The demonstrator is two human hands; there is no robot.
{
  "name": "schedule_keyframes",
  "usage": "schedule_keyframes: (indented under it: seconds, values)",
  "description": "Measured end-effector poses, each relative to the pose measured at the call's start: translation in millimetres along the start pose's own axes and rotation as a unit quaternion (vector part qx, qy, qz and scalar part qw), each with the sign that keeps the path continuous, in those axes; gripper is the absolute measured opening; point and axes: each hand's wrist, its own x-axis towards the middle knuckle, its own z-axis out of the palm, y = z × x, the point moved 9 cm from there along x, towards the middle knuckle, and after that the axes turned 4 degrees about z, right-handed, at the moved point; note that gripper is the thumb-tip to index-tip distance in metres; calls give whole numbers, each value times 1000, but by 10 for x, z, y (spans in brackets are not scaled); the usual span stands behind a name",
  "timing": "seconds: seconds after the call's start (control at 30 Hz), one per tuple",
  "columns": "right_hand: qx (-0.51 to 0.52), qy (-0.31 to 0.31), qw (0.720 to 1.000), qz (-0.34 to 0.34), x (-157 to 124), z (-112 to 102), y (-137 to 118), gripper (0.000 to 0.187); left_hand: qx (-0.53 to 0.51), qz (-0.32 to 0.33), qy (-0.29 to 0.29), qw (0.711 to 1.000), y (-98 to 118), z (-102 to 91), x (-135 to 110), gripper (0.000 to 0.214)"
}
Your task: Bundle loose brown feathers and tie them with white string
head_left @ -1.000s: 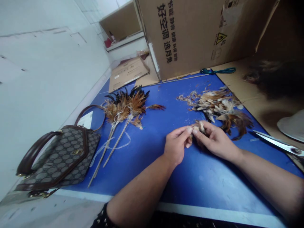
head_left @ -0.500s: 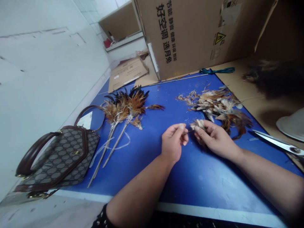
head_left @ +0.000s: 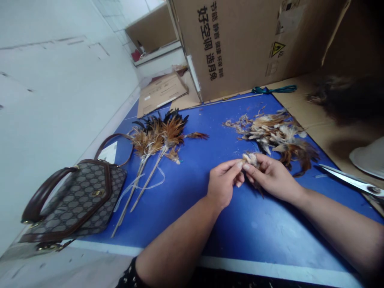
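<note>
While you pinch the small tuft of feathers [head_left: 250,159] between both hands, it sits just above the blue table [head_left: 210,228], near the table's middle and just in front of the loose feather pile [head_left: 279,134]. Your right hand [head_left: 271,178] cups the tuft from behind, thumb and forefinger closed on its pale quill ends. Your left hand [head_left: 222,186] meets it from the other side, fingertips closed on the same ends, so the two hands touch at the tuft.

To my eye you are at the gathering stage: feathers are lined up by their quills into one bunch, with nothing bound around them that I can see. Any further handling calls for one hand keeping a firm pinch at the quills, since such light feathers would likely fan apart if both hands let go.

Off to your left lie the feather sticks [head_left: 156,138], tied on thin rods with pale ribbon, and nearer you a patterned handbag [head_left: 78,196]. Scissors [head_left: 351,182] rest by the table's right edge, well apart from your hands. A cardboard box [head_left: 246,44] stands at the far side.
</note>
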Motion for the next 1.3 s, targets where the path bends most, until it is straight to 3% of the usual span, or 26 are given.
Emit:
schedule_keyframes:
  seconds: [0.1,0.27,0.37,0.67,0.87,1.07,1.17,1.3]
  values:
    - [-7,-2,1000,-3,5,-3,-14,40,-27,-9,21,999,8,-9,6,30]
    - [8,16,1000,11,-5,-56,42,43,-61,0,129,990,105,-208,43,35]
    - [25,16,999,27,-7,-63,108,41,-67,21,158,985,178,-301,69,35]
    - [56,78,995,-2,9,-218,59,39,-44,7,95,994,117,-151,41,28]
    - [0,-13,1000,3,-18,-16,-55,37,6,31,51,998,89,-121,27,25]
    - [-40,20,999,8,1,-74,33,42,69,92,47,992,174,-119,8,27]
    - [-44,32,998,15,-1,-86,44,43,176,160,37,971,324,-92,-25,24]
    - [-45,49,997,25,-8,-91,24,44,328,298,25,896,582,7,-131,20]
